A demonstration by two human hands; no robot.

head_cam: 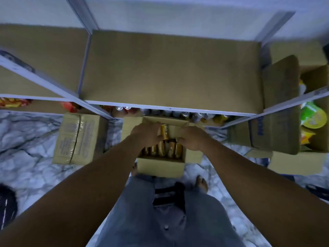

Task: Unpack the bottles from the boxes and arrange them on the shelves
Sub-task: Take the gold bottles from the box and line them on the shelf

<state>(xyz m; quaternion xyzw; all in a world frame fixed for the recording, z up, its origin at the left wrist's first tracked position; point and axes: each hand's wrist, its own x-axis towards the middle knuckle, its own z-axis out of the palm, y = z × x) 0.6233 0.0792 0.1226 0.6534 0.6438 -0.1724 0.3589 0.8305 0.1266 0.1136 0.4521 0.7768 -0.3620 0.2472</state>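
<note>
An open cardboard box (160,166) stands on the floor at my feet, holding several gold cans (162,148) upright. My left hand (146,134) reaches into the box's far left side, and its fingers wrap a gold can (164,131) that sits higher than the others. My right hand (193,139) rests on the box's far right edge, fingers curled over a folded flap (175,131). Above the box runs a metal shelf (169,72) lined with bare cardboard. On the shelf below it, a row of cans (178,114) shows at the front edge.
A taped, shut carton (78,138) lies on the marble floor to the left. An open carton (284,111) with green and yellow snack packets (313,118) stands on the right. Shelf uprights (85,16) slant across the left. Red packets (14,102) sit on the lower left shelf.
</note>
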